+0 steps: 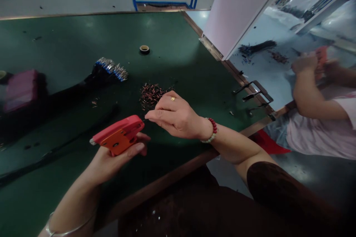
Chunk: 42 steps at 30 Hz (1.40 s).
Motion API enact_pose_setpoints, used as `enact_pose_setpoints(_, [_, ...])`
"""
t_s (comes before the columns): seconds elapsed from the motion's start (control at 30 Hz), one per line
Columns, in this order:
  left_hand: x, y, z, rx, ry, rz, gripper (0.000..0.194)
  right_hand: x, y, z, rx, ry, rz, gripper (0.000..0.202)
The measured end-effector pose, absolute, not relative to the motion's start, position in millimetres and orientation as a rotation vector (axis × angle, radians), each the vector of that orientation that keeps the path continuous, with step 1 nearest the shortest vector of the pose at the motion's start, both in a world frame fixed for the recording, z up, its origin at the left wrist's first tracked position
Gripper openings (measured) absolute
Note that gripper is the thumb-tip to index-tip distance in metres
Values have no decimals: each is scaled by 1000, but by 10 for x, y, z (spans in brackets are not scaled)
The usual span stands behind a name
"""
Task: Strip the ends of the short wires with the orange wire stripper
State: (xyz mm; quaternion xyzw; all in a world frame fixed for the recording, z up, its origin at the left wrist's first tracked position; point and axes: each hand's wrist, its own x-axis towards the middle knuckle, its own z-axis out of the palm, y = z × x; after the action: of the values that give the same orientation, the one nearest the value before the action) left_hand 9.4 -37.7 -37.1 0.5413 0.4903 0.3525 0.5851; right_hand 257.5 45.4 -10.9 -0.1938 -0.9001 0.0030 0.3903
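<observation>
Nearest, at the lower left, a silver bangle (49, 229) circles the person's left wrist. The left hand (118, 157) has its fingers curled around a red and orange hand tool (118, 136), which is held above the green desk (178, 31) with its red top slanting up toward the right. Just beyond the tool's right end, the right hand (178, 116) has its thumb and fingers closed in a pinch on a thin wire (144, 120) that reaches to the tool; the exact contact there is too small to tell. This hand wears a gold ring (172, 99), and a bracelet of red and pale green beads (213, 127) sits at its wrist. Right behind the pinch lies a heap of coppery clippings (150, 94). Farther left, a dark wire bundle (71, 88) runs across the desk, ending in silver and blue tips (112, 68), with a blurred purple block (21, 89) on it. A tape roll (144, 49) lies farther back. To the right, beyond a black metal bracket (258, 92) at the desk's edge, a co-worker in a pale top (319, 133) holds a red tool (321, 61), blurred. Blue frame bars (164, 3) stand behind the desk.
</observation>
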Motion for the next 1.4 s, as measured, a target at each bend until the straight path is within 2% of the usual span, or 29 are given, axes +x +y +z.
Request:
enact_pose_setpoints(0.33, [167,-374,-319,1276,1108,804,25,2583,471,-130,-484,-2302,16,16])
enact_pose_setpoints(0.6, [206,-375,-280,1232,1133,795,28,2603,480,-104,-525,-2416,91,23])
enact_pose_setpoints(1.17, [275,-442,-176,1178,1231,811,25,2623,511,-101,-482,-2389,84,23])
enact_pose_setpoints(1.4, [148,-345,-369,1195,974,795,39,2631,529,-110,-445,-2398,113,23])
